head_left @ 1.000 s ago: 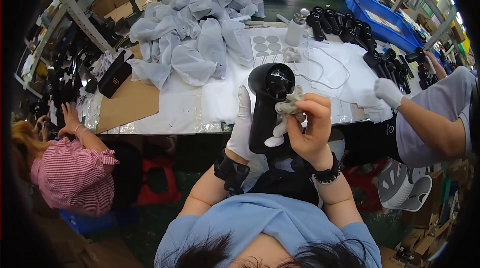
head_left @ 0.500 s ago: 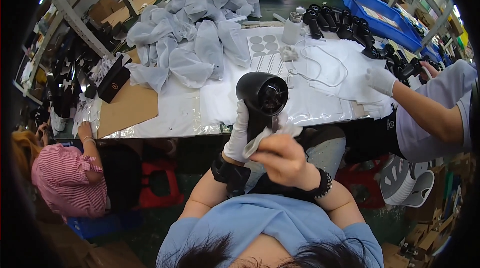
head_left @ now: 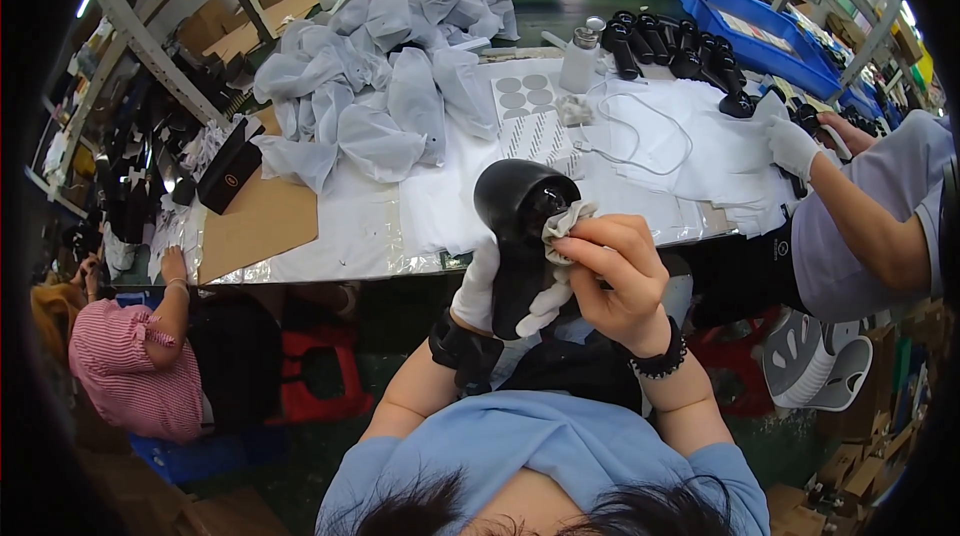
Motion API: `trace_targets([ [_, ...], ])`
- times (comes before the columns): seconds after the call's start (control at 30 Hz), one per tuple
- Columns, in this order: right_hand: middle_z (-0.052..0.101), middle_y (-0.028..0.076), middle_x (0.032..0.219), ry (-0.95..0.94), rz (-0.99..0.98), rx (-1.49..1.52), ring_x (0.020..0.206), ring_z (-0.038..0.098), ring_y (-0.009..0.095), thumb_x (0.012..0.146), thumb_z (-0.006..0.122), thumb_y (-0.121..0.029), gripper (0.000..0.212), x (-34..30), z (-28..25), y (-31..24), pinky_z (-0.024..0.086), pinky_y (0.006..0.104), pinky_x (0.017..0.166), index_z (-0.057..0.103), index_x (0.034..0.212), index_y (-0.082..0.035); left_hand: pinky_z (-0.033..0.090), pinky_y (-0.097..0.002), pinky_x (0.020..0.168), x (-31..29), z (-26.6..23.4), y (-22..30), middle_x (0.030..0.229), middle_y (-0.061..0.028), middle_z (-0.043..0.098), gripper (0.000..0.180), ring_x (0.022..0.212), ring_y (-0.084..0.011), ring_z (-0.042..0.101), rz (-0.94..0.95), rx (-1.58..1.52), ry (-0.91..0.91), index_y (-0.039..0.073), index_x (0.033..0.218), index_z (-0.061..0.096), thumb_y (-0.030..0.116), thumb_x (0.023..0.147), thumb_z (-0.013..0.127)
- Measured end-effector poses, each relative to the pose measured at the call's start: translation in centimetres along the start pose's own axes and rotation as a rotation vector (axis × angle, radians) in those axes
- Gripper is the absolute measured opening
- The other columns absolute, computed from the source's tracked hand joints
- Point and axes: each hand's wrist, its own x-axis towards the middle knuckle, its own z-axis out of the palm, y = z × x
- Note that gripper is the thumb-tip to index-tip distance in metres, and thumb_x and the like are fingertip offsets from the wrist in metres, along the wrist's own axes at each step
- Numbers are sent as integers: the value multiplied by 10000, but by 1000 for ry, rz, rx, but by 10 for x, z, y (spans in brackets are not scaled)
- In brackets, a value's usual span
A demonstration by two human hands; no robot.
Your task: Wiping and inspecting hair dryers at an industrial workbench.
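Note:
My left hand [head_left: 480, 286], in a white glove, is wrapped round the handle of a black hair dryer [head_left: 512, 194]. The dryer's barrel points up, and its round open end faces to the right. My bare right hand [head_left: 622, 276] pinches a crumpled off-white cloth [head_left: 568, 224] and presses it to the rim of that opening. The cloth hides part of the dryer's opening. White-gloved fingertips of the left hand show on the right side of the handle, below the cloth.
Dryers in translucent white bags [head_left: 375, 86] are heaped at the back left. Beyond my hands lie a sticker sheet [head_left: 525, 94], a pump bottle [head_left: 580, 61] and white sleeves [head_left: 650, 131]. Black dryers [head_left: 660, 41] lie back right beside a blue tray [head_left: 740, 21]. Co-workers sit on both sides.
My right hand has moved up and right, bringing the cloth from beside the handle to the dryer's opening. The dryer has dropped slightly and turned. The co-worker's gloved hand at right has moved right.

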Motion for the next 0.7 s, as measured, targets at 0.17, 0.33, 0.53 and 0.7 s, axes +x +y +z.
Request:
trace_targets([
  [0.17,604,113,906,18,52,49,769,567,194,641,581,155,326,-16,7,-3,461,260,639,656,926,16,423,-233,398,-5,-9,2,850,-71,569,687,593,-133,509,37,235,128,22,1250,455,484,791,671],
  [0.33,605,119,917,25,324,281,768,566,148,673,580,154,335,-16,3,-8,456,240,624,652,978,36,435,-230,434,7,1,14,835,-45,594,504,602,-127,559,-17,466,130,33,1166,513,306,791,709],
  [0.53,611,113,961,201,557,574,736,577,116,725,600,143,319,-19,11,-15,457,203,616,651,1020,32,423,-260,416,13,12,14,765,-48,602,373,528,-132,570,-2,766,254,34,1054,551,235,786,715],
  [0.7,601,110,995,35,262,294,750,570,117,735,584,153,316,-25,12,0,465,226,628,643,1025,41,426,-231,408,3,-1,21,797,-63,597,357,532,-106,537,-49,820,193,19,1065,545,173,782,699],
])
